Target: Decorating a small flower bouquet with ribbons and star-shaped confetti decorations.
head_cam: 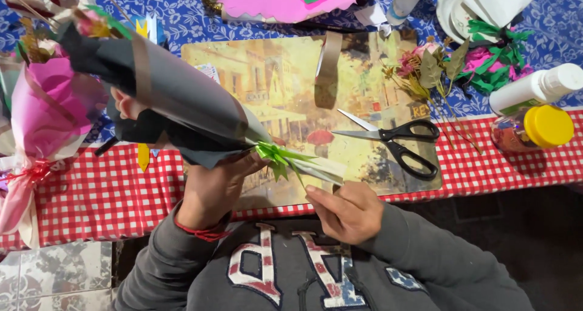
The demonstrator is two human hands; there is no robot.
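Grey paper bouquet [182, 98] in left hand [212, 186], right hand [346, 211] at stem.

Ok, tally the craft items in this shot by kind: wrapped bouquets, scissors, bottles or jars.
Wrapped bouquets: 2, the dark-paper bouquet and the pink bouquet
Scissors: 1, black-handled scissors
Bottles or jars: 3, white bottle, yellow-lidded jar, top bottle
Total: 6

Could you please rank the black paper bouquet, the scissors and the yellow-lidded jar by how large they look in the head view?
1. Black paper bouquet, though it is nearest the camera.
2. Scissors.
3. Yellow-lidded jar.
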